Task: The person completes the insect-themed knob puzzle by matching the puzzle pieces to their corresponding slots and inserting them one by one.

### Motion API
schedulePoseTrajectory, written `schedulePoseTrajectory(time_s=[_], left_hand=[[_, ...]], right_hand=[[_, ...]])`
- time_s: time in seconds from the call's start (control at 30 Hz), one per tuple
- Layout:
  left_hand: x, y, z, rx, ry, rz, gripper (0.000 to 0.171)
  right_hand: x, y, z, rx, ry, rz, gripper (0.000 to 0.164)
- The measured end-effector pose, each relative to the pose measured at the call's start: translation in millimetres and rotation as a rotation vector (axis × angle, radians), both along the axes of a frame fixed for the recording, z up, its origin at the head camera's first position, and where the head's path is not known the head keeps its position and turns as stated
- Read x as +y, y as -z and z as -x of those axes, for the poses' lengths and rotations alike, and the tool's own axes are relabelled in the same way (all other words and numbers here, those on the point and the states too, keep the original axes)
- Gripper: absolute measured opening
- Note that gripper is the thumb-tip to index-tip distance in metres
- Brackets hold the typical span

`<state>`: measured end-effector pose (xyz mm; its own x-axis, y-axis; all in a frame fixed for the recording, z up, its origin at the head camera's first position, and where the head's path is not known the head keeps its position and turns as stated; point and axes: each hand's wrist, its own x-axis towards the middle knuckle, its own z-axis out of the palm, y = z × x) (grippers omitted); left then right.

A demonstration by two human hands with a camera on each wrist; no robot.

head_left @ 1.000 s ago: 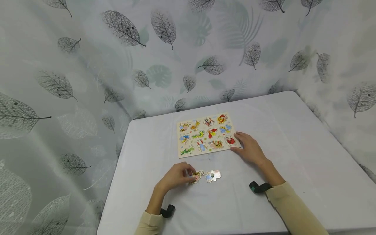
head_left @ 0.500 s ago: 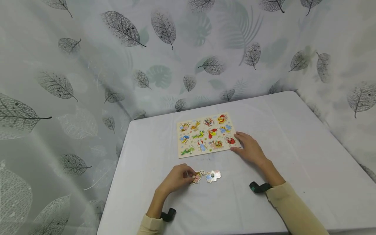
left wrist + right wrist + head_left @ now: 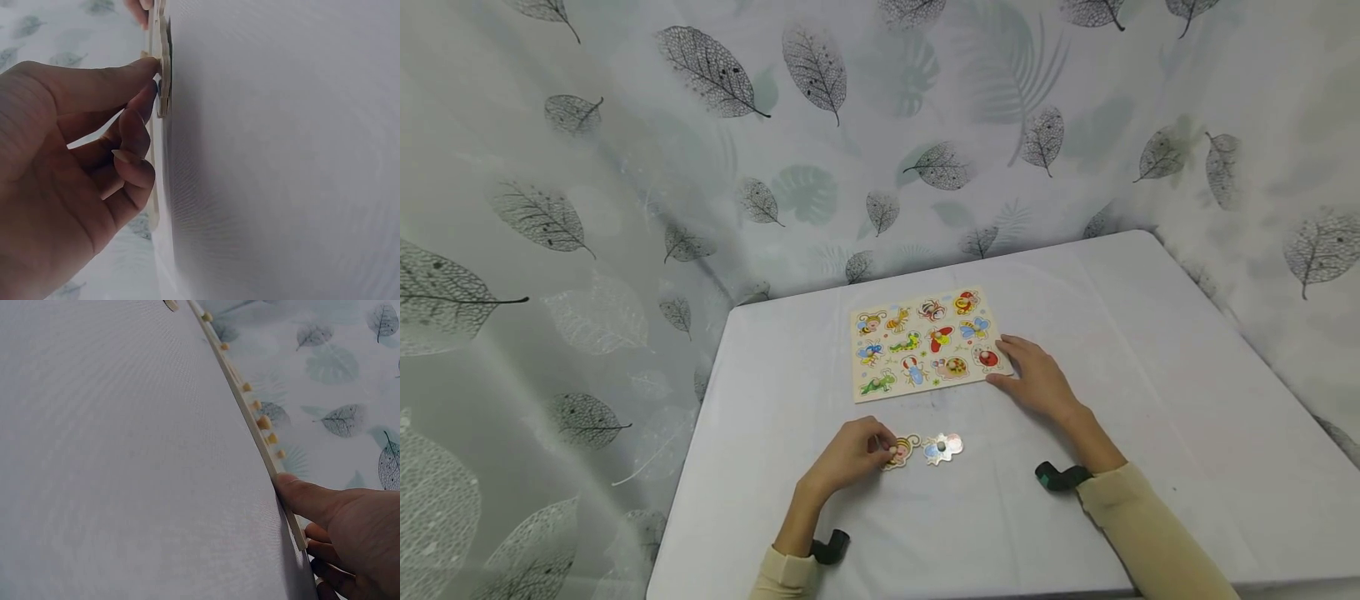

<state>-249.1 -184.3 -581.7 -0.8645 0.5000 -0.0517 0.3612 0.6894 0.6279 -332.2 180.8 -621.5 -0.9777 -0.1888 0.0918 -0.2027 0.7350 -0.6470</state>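
Note:
My left hand (image 3: pixel 848 452) pinches a flat bee puzzle piece (image 3: pixel 906 451) with curled antennae, low over the white cloth. Edge-on in the left wrist view, the piece (image 3: pixel 165 69) meets my thumb and forefinger. Just right of it lies a shiny bug-shaped piece (image 3: pixel 943 448) with a round knob. Farther back is a pale wooden puzzle board (image 3: pixel 917 391) with rows of colourful insects. My right hand (image 3: pixel 1039 380) holds the board's near right corner, thumb against the front edge and fingers along the side. Small knobs (image 3: pixel 264 422) stick up from the board in the right wrist view.
A white cloth (image 3: pixel 1150 400) covers the table. Leaf-printed curtains (image 3: pixel 880 125) hang behind and at both sides. Each wrist wears a black camera mount, one on the left (image 3: pixel 831 547) and one on the right (image 3: pixel 1062 477).
My left hand has shifted only slightly at the bee piece, and its pinch shows more of the piece's face than before. My right hand and the board have stayed put.

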Motion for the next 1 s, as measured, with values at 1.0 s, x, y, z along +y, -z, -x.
schedulePoseTrajectory(time_s=[1.0], left_hand=[[-11.5,-18.4,13.1,0.1,-0.156,0.071,0.006]], right_hand=[[1.4,3.2,3.0,0.002,-0.006,0.005,0.076]])
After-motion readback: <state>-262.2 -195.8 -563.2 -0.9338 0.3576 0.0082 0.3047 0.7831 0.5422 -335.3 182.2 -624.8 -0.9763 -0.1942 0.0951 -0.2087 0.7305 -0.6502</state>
